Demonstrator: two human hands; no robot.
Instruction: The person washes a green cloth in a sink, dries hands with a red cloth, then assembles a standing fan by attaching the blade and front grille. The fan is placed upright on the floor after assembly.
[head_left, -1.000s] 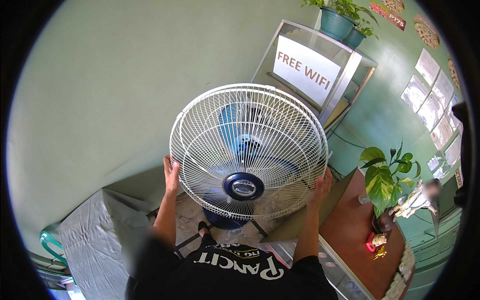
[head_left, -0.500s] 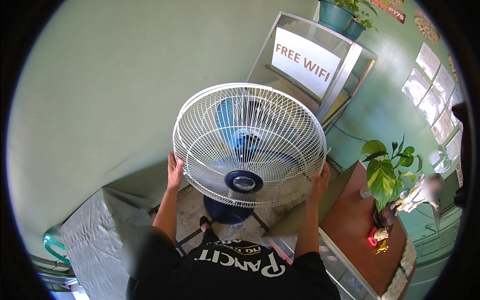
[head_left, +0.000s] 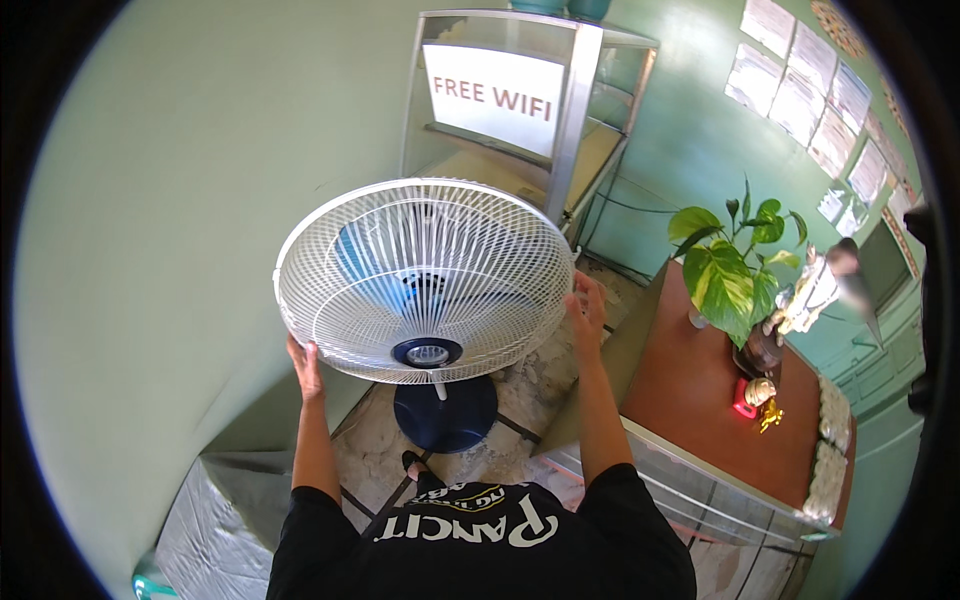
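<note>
A white stand fan with a round wire guard point(head_left: 425, 275) and blue blades stands in front of me on a dark blue round base point(head_left: 445, 412). My left hand point(head_left: 303, 362) grips the guard's lower left rim. On the opposite side, my right hand point(head_left: 587, 312) holds the right rim. The fan head tilts upward, its dark hub cap point(head_left: 427, 352) facing me.
A metal-framed shelf unit with a white sign point(head_left: 520, 110) stands behind the fan against the green wall. To the right is a brown counter point(head_left: 700, 400) with a leafy potted plant point(head_left: 735, 275) and small figurines. A grey covered object point(head_left: 215, 520) sits at lower left.
The fan head has tilted further upward and the view has shifted, with the shelf now behind the fan. Both hands have stayed on the guard's rim.
</note>
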